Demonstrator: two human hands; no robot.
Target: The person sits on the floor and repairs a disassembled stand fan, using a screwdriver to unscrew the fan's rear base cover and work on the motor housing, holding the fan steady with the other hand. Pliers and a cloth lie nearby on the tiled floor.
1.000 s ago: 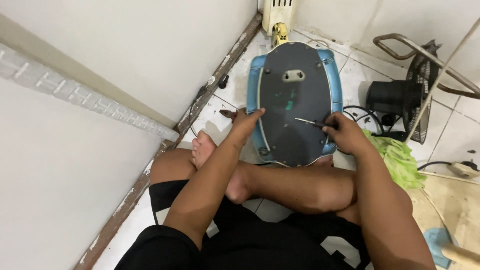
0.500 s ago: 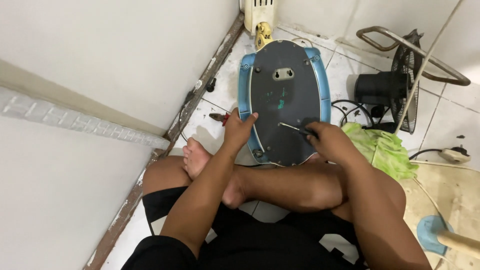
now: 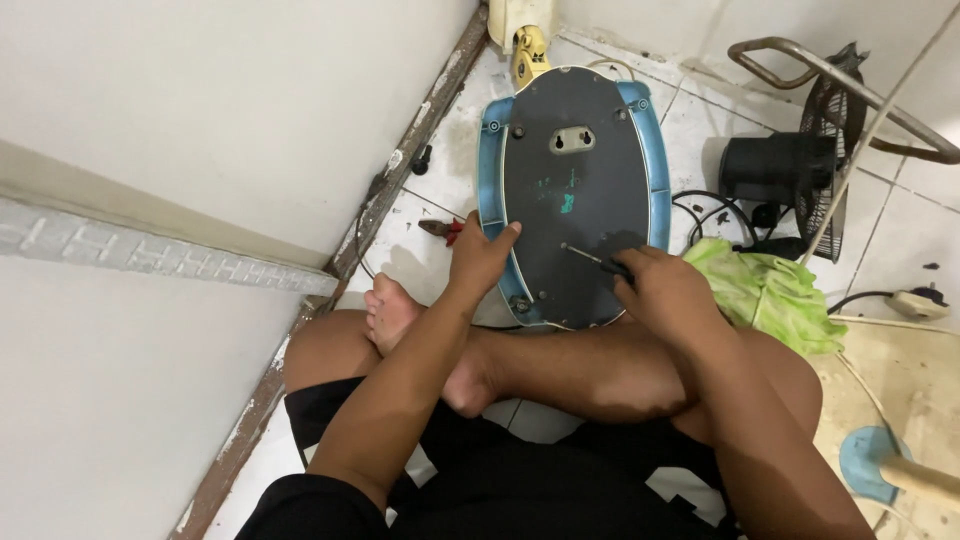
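An oval appliance base with a dark grey underside and a blue rim lies flat on the tiled floor in front of my crossed legs. My left hand rests on its left rim, fingers spread against the blue edge. My right hand is closed around a screwdriver, whose thin shaft points left onto the lower part of the grey plate. A screw sits in the rim near my left hand.
Red-handled pliers lie on the floor left of the base. A black fan motor with grille and cables stand to the right, beside a green cloth. A white wall and skirting run along the left.
The view has shifted, so the base sits higher and further right in frame. My hands stay on the base; the screwdriver tip has moved slightly lower on the grey plate.
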